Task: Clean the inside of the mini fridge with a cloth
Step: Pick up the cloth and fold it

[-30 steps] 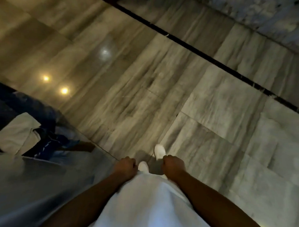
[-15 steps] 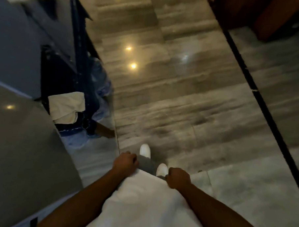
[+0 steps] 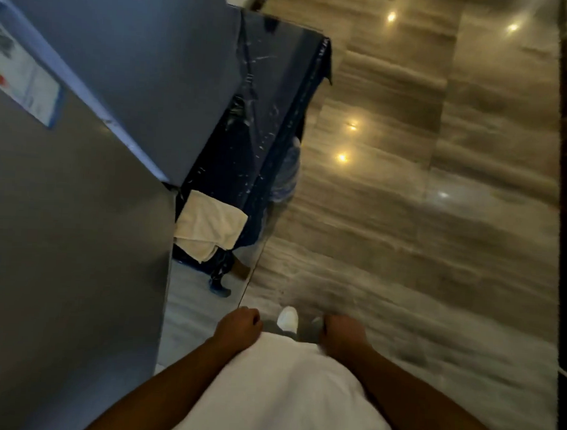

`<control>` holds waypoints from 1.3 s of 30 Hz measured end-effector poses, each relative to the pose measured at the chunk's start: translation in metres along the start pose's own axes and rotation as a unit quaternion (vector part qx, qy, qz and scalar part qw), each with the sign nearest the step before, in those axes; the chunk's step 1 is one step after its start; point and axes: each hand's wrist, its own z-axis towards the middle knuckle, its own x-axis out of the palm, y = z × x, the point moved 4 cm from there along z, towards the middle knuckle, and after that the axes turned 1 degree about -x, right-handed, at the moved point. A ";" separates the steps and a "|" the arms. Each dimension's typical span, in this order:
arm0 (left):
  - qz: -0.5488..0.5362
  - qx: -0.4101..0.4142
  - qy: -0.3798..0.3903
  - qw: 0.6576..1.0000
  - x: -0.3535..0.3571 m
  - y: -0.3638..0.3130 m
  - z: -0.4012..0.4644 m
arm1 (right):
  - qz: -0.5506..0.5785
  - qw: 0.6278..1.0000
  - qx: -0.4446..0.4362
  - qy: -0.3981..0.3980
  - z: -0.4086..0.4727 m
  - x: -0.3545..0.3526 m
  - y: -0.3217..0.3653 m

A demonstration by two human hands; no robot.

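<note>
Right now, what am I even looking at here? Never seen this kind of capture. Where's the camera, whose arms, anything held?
There is no machine here. A person wears one wide-angle camera on the head, looking down, so the single picture shows their own body from above. The left hand and right hand hang loosely curled at the hem of a white garment; neither visibly holds anything. A white shoe shows between them on the glossy stone floor. At the left stands a tall grey appliance with a label on it, door shut. Beside it, a pale folded cloth lies on a dark blue surface.
</note>
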 end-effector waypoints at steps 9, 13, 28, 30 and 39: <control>-0.180 -0.145 -0.071 0.970 -0.027 0.005 0.015 | -0.041 0.987 -0.122 0.096 0.120 -0.076 0.039; -0.224 -0.214 -0.114 0.944 -0.040 -0.010 0.015 | -0.183 0.960 -0.173 0.125 0.155 -0.111 0.049; -0.393 -0.366 -0.218 0.815 -0.066 -0.011 0.009 | -0.355 0.877 -0.260 0.192 0.183 -0.186 0.150; -0.370 -0.377 -0.278 0.802 -0.078 -0.006 0.005 | -0.352 0.874 -0.312 0.122 0.182 -0.203 0.168; -0.271 -0.335 -0.449 0.783 -0.141 0.023 0.028 | -0.193 0.851 -0.482 -0.076 0.196 -0.259 0.285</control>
